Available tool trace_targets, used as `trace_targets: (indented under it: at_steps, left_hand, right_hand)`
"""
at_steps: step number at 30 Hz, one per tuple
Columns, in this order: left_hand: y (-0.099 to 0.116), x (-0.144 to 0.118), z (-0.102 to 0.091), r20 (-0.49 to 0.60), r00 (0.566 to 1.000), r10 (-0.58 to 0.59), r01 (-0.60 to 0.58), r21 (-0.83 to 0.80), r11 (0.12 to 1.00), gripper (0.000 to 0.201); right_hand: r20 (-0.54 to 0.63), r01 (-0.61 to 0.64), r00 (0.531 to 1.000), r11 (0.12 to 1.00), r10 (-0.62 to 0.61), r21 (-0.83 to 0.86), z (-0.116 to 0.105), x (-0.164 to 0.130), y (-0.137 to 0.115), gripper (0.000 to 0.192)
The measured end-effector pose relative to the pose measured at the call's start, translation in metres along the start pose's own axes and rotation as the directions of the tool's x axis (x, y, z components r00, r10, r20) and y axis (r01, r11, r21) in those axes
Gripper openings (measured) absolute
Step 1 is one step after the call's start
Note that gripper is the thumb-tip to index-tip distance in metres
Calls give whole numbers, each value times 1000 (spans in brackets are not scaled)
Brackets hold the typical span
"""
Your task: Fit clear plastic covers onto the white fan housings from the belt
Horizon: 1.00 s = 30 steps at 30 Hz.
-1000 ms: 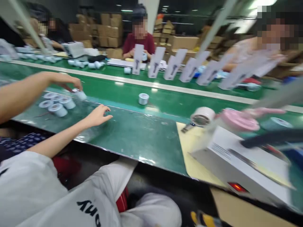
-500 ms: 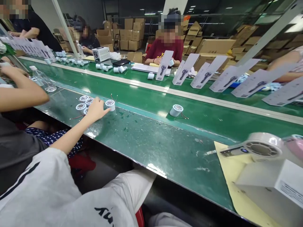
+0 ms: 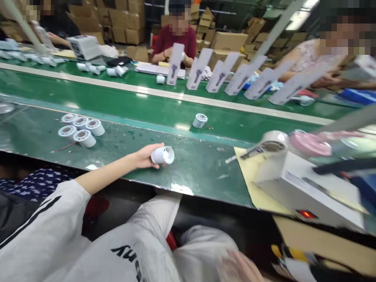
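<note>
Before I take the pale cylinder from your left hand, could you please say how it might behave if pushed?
The pale cylinder may well roll on its side, given its round wall. It seems stiff: no bend shows where the left hand grips it. Probably light, too: one hand holds it.

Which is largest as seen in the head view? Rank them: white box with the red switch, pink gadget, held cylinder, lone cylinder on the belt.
1. White box
2. Pink gadget
3. Held cylinder
4. Lone cylinder
The lone cylinder lies farther off, so the cylinders' true sizes are unsure.
</note>
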State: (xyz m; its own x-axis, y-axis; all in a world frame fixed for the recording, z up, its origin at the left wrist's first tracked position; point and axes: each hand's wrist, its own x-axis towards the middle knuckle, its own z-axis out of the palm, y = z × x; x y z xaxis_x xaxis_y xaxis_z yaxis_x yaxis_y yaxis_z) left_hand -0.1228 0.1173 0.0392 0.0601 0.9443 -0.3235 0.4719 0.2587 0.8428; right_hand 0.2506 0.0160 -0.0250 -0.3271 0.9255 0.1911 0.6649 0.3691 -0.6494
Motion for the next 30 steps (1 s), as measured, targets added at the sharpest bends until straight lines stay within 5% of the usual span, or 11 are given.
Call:
trace_targets:
  at_steps: [4, 7, 12, 15, 18, 25, 27, 30]
  left_hand:
    - [15, -14, 87, 420, 898, 131, -80, -137, 987, 58]
    - [19, -25, 113, 547, 803, 236, -176, -160, 971, 39]
    - [20, -33, 120, 436, 747, 502, -532, -61, 845, 20]
    - [18, -32, 125, 363, 772, 522, -530, -87, 844, 29]
    - [12, -28, 133, 350, 776, 524, -526, -99, 845, 51]
    - [6, -24, 138, 511, 635, 580, -607, -135, 783, 63]
    - [8, -28, 137, 527, 645, 554, -558, -170, 812, 65]
    - [11, -35, 136, 501, 736, 455, -399, -221, 890, 68]
  right_hand:
    - [-40, 181, 981, 974, -188, -139, -1, -9, -33, 46]
    - [-72, 193, 973, 938, -222, -287, 5, 12, -45, 39]
    - [33, 56, 998, 994, -53, -92, 8, 14, -44, 11]
    - [19, -31, 999, 986, 29, 161, 9, 4, -45, 10]
    - [-117, -73, 986, 935, 121, 347, 9, 0, -47, 23]
    - [-147, -194, 925, 769, 350, 609, 4, -3, -43, 35]
    - [-134, -170, 936, 749, 327, 640, 2, -6, -40, 36]
    - [-105, -93, 978, 821, 182, 564, 1, -11, -37, 25]
